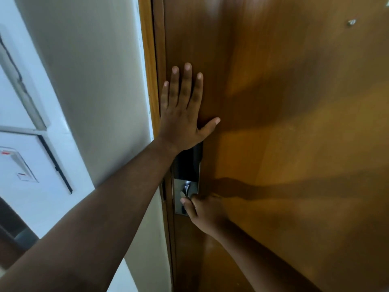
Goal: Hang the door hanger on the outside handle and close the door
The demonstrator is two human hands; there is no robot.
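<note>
The left hand (182,114) lies flat, fingers spread, on the brown wooden door (284,123) near its latch edge; below, the right hand (203,211) grips the silver metal handle (186,189) beside the white wall (94,70). No hanger shows.

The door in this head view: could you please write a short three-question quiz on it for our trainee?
1. True or false: the left hand lies flat and open on the wooden door.
2. What is the right hand doing? A) hanging free of the door B) gripping the handle at the metal lock plate C) holding a door hanger
3. Fill in: the left hand is pressed ____ the lock plate.

Key
1. True; its fingers are spread just beside the door's edge.
2. B; the hand is closed at the handle, which it mostly hides. No door hanger shows on this side.
3. above
</note>
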